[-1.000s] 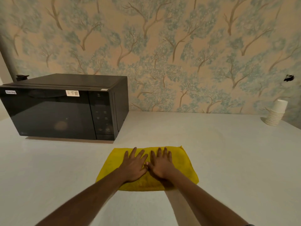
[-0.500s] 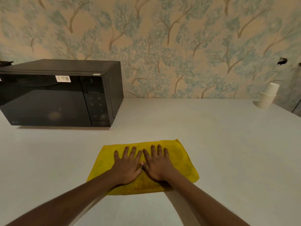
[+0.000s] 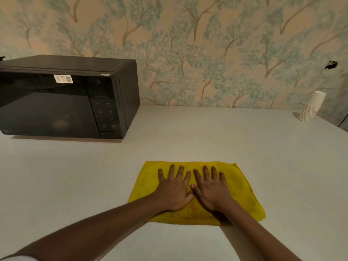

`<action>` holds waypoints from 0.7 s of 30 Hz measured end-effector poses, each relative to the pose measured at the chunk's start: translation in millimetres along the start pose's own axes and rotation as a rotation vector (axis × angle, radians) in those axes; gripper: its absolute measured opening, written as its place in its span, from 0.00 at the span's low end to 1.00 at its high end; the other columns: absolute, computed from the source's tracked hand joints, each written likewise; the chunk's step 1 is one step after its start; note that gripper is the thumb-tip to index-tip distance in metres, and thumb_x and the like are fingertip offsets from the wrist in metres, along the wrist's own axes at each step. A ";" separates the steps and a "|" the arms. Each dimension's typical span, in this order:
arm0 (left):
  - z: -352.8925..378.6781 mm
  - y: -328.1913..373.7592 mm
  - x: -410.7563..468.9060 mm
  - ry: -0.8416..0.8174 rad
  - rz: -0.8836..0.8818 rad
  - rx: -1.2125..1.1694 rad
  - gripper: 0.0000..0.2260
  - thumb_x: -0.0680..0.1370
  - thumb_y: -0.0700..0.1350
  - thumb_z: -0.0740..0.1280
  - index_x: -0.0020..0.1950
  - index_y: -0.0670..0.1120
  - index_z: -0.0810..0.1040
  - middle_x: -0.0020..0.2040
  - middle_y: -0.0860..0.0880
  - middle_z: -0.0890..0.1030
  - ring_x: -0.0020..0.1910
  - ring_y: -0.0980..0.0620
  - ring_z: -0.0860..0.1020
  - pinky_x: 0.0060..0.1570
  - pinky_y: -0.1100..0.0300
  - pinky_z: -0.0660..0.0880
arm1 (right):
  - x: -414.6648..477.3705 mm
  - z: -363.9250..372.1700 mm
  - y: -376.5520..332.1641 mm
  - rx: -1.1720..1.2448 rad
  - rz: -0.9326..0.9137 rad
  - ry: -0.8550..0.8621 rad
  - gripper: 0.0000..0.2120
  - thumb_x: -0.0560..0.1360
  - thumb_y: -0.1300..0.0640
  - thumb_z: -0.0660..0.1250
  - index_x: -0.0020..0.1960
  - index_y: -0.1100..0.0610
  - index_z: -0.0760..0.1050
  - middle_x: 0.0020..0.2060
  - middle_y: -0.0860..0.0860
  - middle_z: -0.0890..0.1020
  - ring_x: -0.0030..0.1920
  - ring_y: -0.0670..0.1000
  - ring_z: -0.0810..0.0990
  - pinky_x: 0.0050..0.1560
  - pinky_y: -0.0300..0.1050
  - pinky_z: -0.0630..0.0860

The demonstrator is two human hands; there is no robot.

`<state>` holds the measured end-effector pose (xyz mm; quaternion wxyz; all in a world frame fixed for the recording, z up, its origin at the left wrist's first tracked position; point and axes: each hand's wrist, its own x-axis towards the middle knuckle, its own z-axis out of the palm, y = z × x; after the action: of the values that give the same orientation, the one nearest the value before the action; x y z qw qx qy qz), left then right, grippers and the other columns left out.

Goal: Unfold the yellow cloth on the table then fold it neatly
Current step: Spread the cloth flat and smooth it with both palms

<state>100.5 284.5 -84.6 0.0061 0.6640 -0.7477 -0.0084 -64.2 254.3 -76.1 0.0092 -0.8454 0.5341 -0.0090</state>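
Observation:
The yellow cloth [image 3: 243, 187] lies flat on the white table [image 3: 207, 132] as a folded rectangle, near the front and slightly right of the middle. My left hand [image 3: 174, 189] rests palm down on its left half with the fingers spread. Beside it, my right hand [image 3: 211, 189] presses flat on the middle of the cloth, fingers apart too. The two thumbs touch at the cloth's centre. Neither hand grips the fabric. The part of the cloth under my palms and wrists is hidden.
A black microwave [image 3: 62, 98] stands at the back left of the table. A leaning stack of white paper cups [image 3: 311, 108] sits at the back right, against the tree-patterned wallpaper [image 3: 207, 44]. The table's right edge runs close behind the cups.
My hands stay flat on the cloth, side by side. The camera has shifted and tilted down a little, so the cloth sits further right in view.

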 end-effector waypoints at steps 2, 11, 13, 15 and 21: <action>-1.6 -2.3 19.8 -0.012 -0.008 -0.010 0.38 0.69 0.68 0.39 0.77 0.54 0.45 0.80 0.45 0.48 0.77 0.36 0.46 0.66 0.26 0.43 | 17.5 -1.3 6.9 -0.001 0.018 -0.001 0.34 0.77 0.34 0.40 0.78 0.47 0.46 0.79 0.59 0.52 0.77 0.65 0.47 0.73 0.67 0.46; -10.2 -64.3 58.8 -0.059 -0.114 0.028 0.34 0.74 0.67 0.43 0.77 0.57 0.44 0.80 0.49 0.46 0.78 0.38 0.45 0.68 0.28 0.46 | 95.1 -5.6 -27.8 0.038 -0.021 -0.005 0.34 0.77 0.35 0.44 0.78 0.49 0.49 0.78 0.61 0.53 0.76 0.68 0.49 0.72 0.69 0.46; -10.7 -82.2 51.4 -0.064 -0.141 0.033 0.33 0.74 0.67 0.43 0.77 0.57 0.43 0.80 0.49 0.45 0.78 0.38 0.45 0.69 0.28 0.46 | 100.6 -5.6 -45.4 0.041 -0.057 -0.006 0.34 0.77 0.35 0.44 0.78 0.49 0.49 0.78 0.62 0.53 0.77 0.68 0.49 0.72 0.69 0.46; -12.8 -93.9 38.8 -0.073 -0.161 0.041 0.32 0.75 0.67 0.44 0.77 0.57 0.43 0.80 0.48 0.45 0.78 0.38 0.45 0.69 0.29 0.46 | 98.9 -6.3 -61.0 0.039 -0.095 -0.009 0.33 0.77 0.36 0.44 0.78 0.49 0.49 0.78 0.62 0.53 0.77 0.68 0.48 0.73 0.69 0.45; -6.0 -85.6 -23.0 -0.070 -0.193 0.052 0.33 0.74 0.66 0.42 0.77 0.55 0.42 0.80 0.46 0.44 0.78 0.37 0.44 0.68 0.29 0.47 | 48.9 -7.0 -78.8 0.051 -0.191 -0.011 0.33 0.77 0.36 0.44 0.78 0.49 0.47 0.78 0.61 0.51 0.77 0.67 0.46 0.73 0.68 0.45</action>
<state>188.2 297.2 -80.3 -0.0380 0.7322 -0.6799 -0.0125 27.8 243.9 -66.9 0.0328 -0.8920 0.4504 -0.0191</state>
